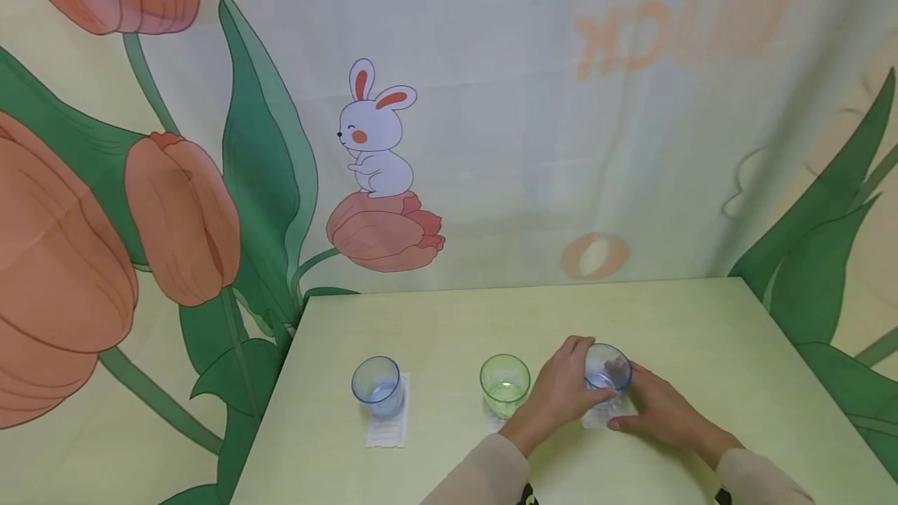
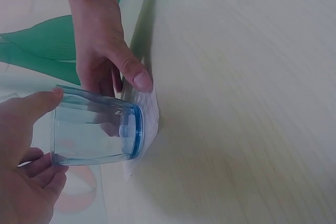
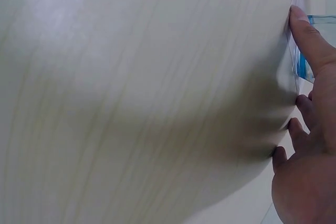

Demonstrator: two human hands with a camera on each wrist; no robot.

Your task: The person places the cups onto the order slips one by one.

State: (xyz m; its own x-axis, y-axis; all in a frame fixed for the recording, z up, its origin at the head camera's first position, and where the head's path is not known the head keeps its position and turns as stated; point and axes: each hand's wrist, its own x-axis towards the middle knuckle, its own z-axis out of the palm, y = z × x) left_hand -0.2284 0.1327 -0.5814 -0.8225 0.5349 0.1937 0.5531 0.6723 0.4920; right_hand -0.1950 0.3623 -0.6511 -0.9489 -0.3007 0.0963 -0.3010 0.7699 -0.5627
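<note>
A clear blue glass [image 1: 605, 374] stands upright on the right side of the table, over a white printed paper slip [image 1: 600, 416]. My left hand [image 1: 558, 386] pinches this glass near its rim, thumb on the near side and fingers on the far side, as the left wrist view shows. Low on the other side is my right hand [image 1: 662, 410], its thumb and fingers spread around the base. In the right wrist view, the right thumb [image 3: 313, 40] rests at the slip's edge and the fingertips reach down to the table.
A green glass [image 1: 505, 393] stands at the middle of the table [image 1: 449, 318], close to my left wrist, with a slip partly hidden beneath it. Further left, another blue glass [image 1: 379, 392] sits on a paper slip [image 1: 387, 432]. A printed curtain [image 1: 491, 139] hangs behind the table.
</note>
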